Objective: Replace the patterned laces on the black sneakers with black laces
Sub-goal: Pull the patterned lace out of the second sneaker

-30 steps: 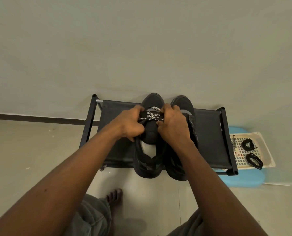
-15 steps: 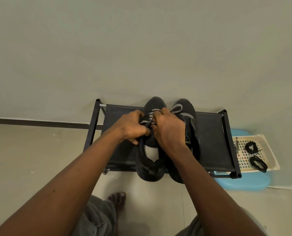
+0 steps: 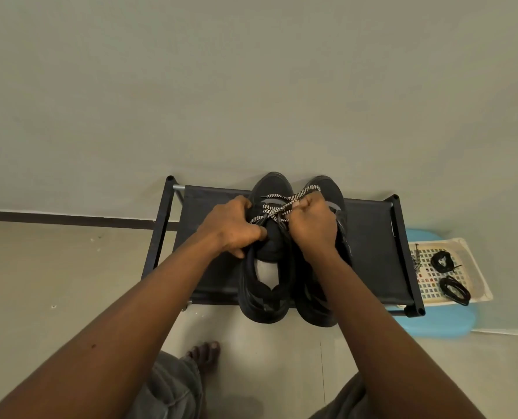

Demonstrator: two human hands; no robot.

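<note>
Two black sneakers stand side by side, toes to the wall, on a black rack [image 3: 369, 237]. The left sneaker [image 3: 267, 285] carries a black-and-white patterned lace [image 3: 277, 208] crossing over its tongue. My left hand [image 3: 232, 226] grips that shoe's left side by the eyelets. My right hand [image 3: 312, 225] pinches a loop of the patterned lace, drawn up and right over the right sneaker [image 3: 330, 192]. Two coiled black laces [image 3: 442, 263] [image 3: 454, 290] lie in a cream basket at the right.
The cream perforated basket [image 3: 475, 267] sits on a light blue stool [image 3: 433, 325] right of the rack; a patterned lace [image 3: 416, 260] lies at its left edge. A plain wall rises behind. My bare foot [image 3: 205, 353] is on the tiled floor below.
My right hand has pulled a loop of the patterned lace out, up and to the right, loosening the crossings. The left hand stayed on the shoe.
</note>
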